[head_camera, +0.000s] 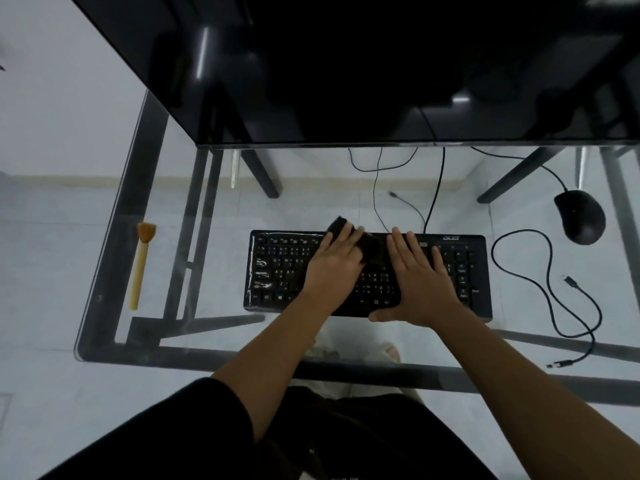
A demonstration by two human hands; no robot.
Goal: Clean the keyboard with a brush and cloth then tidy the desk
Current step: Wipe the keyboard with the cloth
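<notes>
L hand [332, 261] flat on cloth [367, 247] | R hand [420, 275] flat, empty | kbd [277, 271] "acer"

**Around the work area: mouse, cables, monitor, floor**

A black computer mouse [581, 216] sits on the clear glass tabletop [104, 306] at the far right, its thin black cord running back toward the large black glossy monitor [346, 64] that fills the upper part of the view. Nearer, also on the right, a loose black USB cable [540, 289] lies in open loops on the glass, one small plug lying apart inside the curve and the other end resting close to the near edge. Thin black wires [377, 188] hang down behind the monitor. Through the glass show the dark metal frame bars [149, 174] and the pale tiled floor [52, 237].
</notes>
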